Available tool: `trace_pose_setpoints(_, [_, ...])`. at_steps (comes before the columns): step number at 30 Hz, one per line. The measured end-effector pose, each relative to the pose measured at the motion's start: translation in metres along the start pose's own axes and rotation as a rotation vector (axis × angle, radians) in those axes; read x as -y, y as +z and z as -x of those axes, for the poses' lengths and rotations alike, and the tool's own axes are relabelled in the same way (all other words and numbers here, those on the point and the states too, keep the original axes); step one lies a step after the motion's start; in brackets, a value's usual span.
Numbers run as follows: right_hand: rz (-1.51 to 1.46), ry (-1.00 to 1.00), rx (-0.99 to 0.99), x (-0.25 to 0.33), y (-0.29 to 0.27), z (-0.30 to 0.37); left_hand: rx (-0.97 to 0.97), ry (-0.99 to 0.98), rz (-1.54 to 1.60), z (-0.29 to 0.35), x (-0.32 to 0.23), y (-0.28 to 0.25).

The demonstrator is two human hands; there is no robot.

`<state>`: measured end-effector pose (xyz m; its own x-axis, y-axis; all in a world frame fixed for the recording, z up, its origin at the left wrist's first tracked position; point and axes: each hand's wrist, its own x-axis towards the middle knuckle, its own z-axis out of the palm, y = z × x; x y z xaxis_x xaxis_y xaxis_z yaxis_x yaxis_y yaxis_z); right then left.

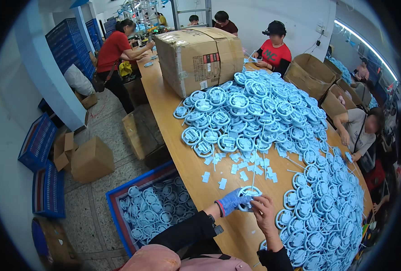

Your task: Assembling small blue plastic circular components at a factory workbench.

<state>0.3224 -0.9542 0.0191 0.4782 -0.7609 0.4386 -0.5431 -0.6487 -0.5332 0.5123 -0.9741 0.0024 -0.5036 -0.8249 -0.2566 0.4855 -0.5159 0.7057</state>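
Observation:
Over the near part of the wooden table (189, 169), my left hand (230, 203), in a blue-purple glove, grips a light-blue round plastic part (250, 192) with a thin stick pointing away from me. My bare right hand (264, 212) is closed at the part's right side, fingertips against it; whether a small piece is between them I cannot tell. Just beyond lie several small light-blue rectangular plates (222, 183). Farther off rises a big heap of similar round parts (254, 108), and another heap (324, 207) spreads along the right.
A large taped cardboard box (178, 63) stands on the table's far end. Left of the table, a blue crate (114, 212) holds more round parts. Cardboard boxes (92, 160) and stacked blue crates (49, 192) sit on the floor. Co-workers (275, 52) work around the table, one (361, 133) at the right.

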Motion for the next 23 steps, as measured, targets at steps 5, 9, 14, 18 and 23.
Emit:
trace_pose_setpoints(5, [-0.81,0.492,-0.378,-0.011,0.035,0.029,-0.091,0.187,-0.153,-0.015,0.046,-0.02])
trace_pose_setpoints(9, [-1.331,0.923,-0.269,-0.016,0.035,0.044,-0.126,0.275,-0.365,-0.012,0.066,-0.021])
trace_pose_setpoints(14, [-1.286,0.9,-0.203,-0.014,0.032,0.05,-0.155,0.221,-0.387,0.006,0.063,-0.003])
trace_pose_setpoints(18, [-1.152,0.89,-0.195,-0.012,0.045,0.052,-0.297,0.211,-0.442,0.026,0.047,0.012])
trace_pose_setpoints(23, [-1.128,0.846,-0.217,-0.001,0.058,0.053,-0.361,0.144,-0.427,0.046,0.04,0.016])
